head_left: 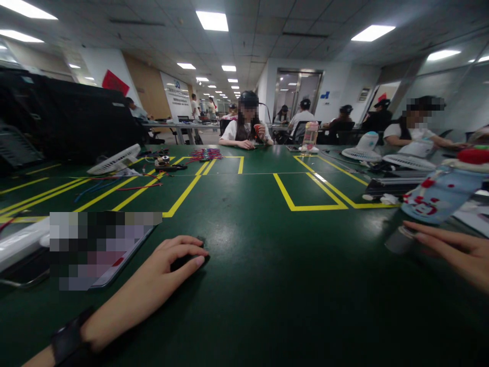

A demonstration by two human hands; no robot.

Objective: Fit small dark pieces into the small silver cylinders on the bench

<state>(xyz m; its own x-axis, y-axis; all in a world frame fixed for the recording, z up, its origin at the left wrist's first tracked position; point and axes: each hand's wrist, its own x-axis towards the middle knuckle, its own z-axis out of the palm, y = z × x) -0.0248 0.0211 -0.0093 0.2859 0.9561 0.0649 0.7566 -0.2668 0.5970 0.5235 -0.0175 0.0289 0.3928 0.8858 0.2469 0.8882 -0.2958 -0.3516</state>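
On the left, my left hand [178, 260] rests on the dark green table [244, 306], its fingers curled over a small black thing [200, 258] that they mostly cover. A dark watch [71, 339] is on that wrist. At the right edge, my right hand [454, 250] grips the end of a small grey cylinder [399, 240] with its fingertips. The cylinder is a little blurred, and I cannot tell whether it touches the table. Right behind it stands a light blue cup [439, 196] with red and white decorations.
A phone or tablet [114, 278], partly pixelated, lies left of my left arm. Yellow tape [319, 208] marks the table. Wires [204, 154], white fans [362, 149] and a pink bottle [310, 135] stand farther off. A person [246, 122] sits opposite.
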